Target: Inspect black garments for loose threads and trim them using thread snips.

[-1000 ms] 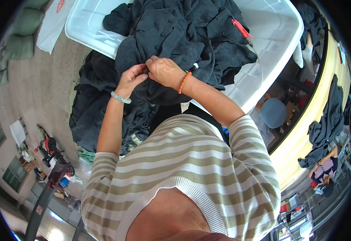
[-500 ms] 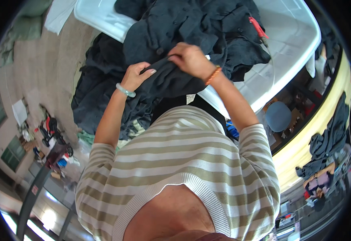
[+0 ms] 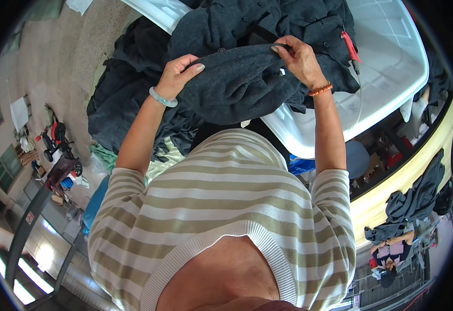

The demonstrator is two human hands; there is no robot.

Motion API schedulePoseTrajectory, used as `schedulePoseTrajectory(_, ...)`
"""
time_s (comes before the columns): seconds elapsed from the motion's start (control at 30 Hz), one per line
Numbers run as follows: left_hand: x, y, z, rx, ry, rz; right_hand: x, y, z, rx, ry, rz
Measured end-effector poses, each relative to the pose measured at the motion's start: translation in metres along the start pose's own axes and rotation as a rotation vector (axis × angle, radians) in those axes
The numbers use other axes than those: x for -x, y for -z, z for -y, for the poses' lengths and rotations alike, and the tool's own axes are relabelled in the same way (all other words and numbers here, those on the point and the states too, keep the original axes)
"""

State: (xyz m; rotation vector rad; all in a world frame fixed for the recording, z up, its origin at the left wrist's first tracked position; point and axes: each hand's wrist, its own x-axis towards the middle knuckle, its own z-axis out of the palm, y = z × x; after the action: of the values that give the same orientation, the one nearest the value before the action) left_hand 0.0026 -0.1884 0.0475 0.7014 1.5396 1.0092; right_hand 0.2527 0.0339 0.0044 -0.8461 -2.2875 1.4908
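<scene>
A dark charcoal garment (image 3: 237, 88) hangs between my two hands, its upper edge stretched out. At the left end of that edge, my left hand (image 3: 176, 78) pinches the fabric between thumb and fingers. The right end is gripped by my right hand (image 3: 301, 61), with a small white tag (image 3: 282, 71) just beneath it. Behind lie more dark garments with buttons (image 3: 205, 28), heaped in a white plastic tub (image 3: 392, 78). A red-handled tool (image 3: 350, 47) on a thin pale cord rests on the heap, right of my right hand; its exact kind is unclear.
Another dark pile of clothing (image 3: 125, 98) lies left of the tub. A blue round stool (image 3: 355, 159) stands to the right, partly hidden. Farther right, dark cloth (image 3: 415, 194) lies on a pale yellow table (image 3: 364, 215), where another person (image 3: 391, 251) sits. A red and black wheeled vehicle (image 3: 58, 132) is far left.
My right hand has moved right, away from my left hand, spreading the garment's edge between them. The white tag now shows more clearly. The tub appears shifted slightly right and up.
</scene>
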Motion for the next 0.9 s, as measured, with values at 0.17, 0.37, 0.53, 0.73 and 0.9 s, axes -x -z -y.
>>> schedulePoseTrajectory(0.17,-0.002,-0.009,-0.006,0.094,0.083,0.003,0.001,-0.004,0.012,-0.042,-0.087,0.116)
schedulePoseTrajectory(0.37,-0.011,-0.021,-0.011,-0.075,0.05,0.038,-0.007,-0.015,0.023,-0.056,0.092,0.244)
schedulePoseTrajectory(0.53,-0.013,-0.018,-0.009,-0.146,0.061,0.026,-0.014,-0.031,0.051,-0.08,0.205,0.241)
schedulePoseTrajectory(0.73,-0.012,-0.022,-0.01,-0.277,0.015,-0.008,-0.022,-0.055,0.056,-0.107,0.222,0.315)
schedulePoseTrajectory(0.9,-0.006,-0.023,-0.025,-0.357,0.037,0.125,-0.015,-0.054,0.051,-0.411,0.117,0.227)
